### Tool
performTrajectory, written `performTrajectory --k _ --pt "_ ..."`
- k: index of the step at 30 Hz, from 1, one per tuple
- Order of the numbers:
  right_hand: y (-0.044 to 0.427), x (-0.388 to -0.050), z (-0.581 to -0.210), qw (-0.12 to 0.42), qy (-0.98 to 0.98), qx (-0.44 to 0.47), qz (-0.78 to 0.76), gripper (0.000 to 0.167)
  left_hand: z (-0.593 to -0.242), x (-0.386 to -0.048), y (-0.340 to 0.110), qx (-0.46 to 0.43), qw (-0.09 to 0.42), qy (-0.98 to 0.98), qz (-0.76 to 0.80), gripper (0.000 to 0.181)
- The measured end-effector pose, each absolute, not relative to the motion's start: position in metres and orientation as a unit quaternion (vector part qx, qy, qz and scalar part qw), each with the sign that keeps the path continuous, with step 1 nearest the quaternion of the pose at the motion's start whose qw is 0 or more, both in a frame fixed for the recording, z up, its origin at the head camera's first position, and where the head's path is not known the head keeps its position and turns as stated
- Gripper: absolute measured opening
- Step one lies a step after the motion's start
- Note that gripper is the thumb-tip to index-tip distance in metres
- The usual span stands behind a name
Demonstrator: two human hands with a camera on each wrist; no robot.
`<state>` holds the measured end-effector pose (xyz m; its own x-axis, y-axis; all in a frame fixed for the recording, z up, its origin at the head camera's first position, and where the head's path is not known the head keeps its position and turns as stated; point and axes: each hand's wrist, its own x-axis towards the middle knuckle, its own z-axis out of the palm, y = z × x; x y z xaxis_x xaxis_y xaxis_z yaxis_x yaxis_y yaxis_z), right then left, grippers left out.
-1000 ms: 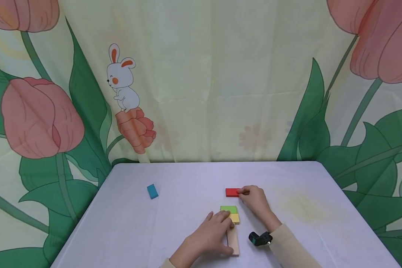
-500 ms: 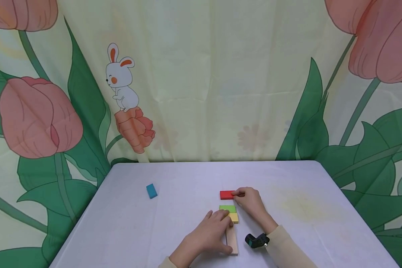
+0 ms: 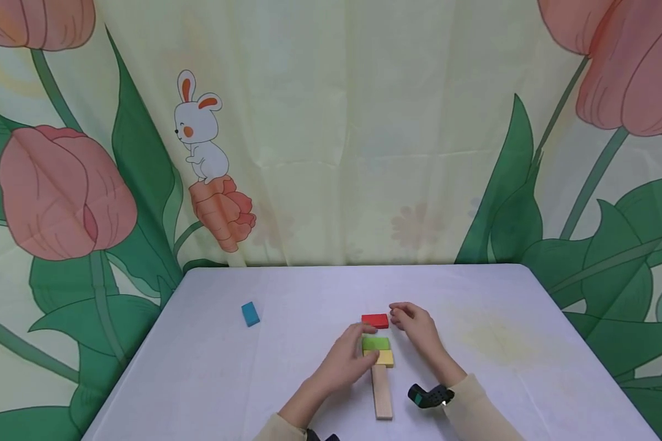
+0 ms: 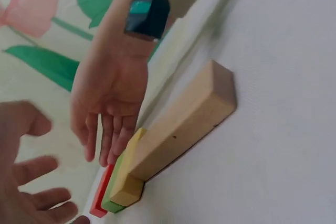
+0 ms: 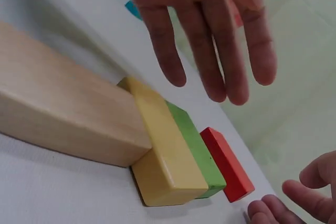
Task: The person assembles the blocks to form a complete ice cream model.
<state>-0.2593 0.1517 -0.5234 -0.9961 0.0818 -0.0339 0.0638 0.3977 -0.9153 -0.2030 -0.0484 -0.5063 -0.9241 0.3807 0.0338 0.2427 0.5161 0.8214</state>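
A long plain wooden block (image 3: 382, 392) lies lengthwise on the table, its far end against a yellow block (image 3: 386, 358) set crosswise. Touching the yellow one is a green block (image 3: 375, 343); a red block (image 3: 375, 321) lies just beyond, across a narrow gap. My left hand (image 3: 342, 360) hovers over the left side of the yellow and green blocks, its fingers (image 5: 223, 61) spread in the air and holding nothing. Beside the red block's right end is my right hand (image 3: 419, 331), apart from it, with loosely bent fingers (image 5: 299, 198) and nothing in them.
A blue block (image 3: 251, 314) lies alone toward the left back of the white-covered table (image 3: 198, 380). Behind the table hangs a curtain (image 3: 331, 153) printed with tulips and a rabbit. A black device (image 3: 430, 396) is strapped at the right wrist.
The right hand slid the red block left and slightly nearer the green one, then let go and drew back. The left hand lifted off the wooden block and moved forward.
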Motion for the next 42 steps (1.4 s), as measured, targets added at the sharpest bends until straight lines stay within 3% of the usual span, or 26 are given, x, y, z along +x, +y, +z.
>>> performTrajectory --k 3,9,19,42 --pt "0.151 -0.258 -0.52 -0.006 -0.806 -0.058 0.589 0.037 -0.508 -0.213 -0.047 0.11 0.061 0.827 0.549 0.048" --pt "0.147 -0.257 -0.517 -0.049 -0.775 -0.095 0.623 0.045 -0.507 -0.226 -0.047 0.029 0.104 0.774 0.623 0.055" --pt "0.144 -0.253 -0.515 -0.07 -0.774 -0.101 0.621 0.046 -0.513 -0.23 -0.05 0.031 0.147 0.734 0.662 0.064" --pt "0.142 -0.235 -0.513 -0.068 -0.785 -0.084 0.61 0.046 -0.511 -0.211 -0.053 0.073 0.178 0.746 0.638 0.065"
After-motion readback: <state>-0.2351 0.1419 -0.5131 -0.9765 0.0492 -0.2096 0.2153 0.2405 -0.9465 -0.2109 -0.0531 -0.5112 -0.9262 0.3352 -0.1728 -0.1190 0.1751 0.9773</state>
